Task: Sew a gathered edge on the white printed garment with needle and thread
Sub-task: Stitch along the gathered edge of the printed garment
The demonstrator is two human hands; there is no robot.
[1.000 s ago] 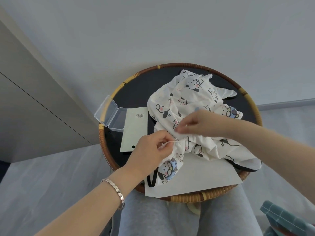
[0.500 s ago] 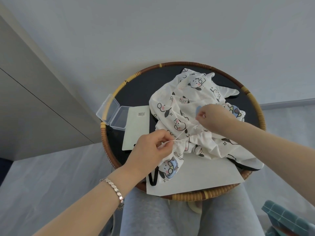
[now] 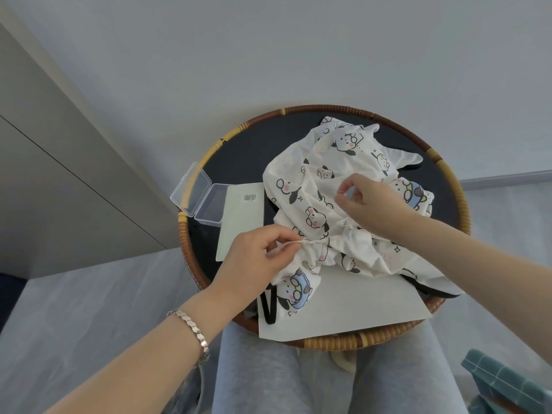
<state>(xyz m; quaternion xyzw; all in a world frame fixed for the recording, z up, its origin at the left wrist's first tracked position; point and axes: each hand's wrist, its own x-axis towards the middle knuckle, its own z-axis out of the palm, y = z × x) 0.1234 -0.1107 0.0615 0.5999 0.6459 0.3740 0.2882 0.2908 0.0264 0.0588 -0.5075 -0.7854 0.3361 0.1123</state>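
Rattan table (image 3: 245, 156), garment (image 3: 298, 186) pinched in left hand (image 3: 254, 258)

A round rattan-rimmed table (image 3: 328, 108) carries the printed garment (image 3: 313, 180), clear box (image 3: 206, 204), card (image 3: 242, 225) and paper sheet (image 3: 343, 306).

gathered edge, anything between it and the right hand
Nothing visible does. The right hand hovers over the white garment, pinching something thin, likely the needle. The gathered edge lies uncovered just nearer the person, and the left hand pinches that edge's left end, clear of the path.
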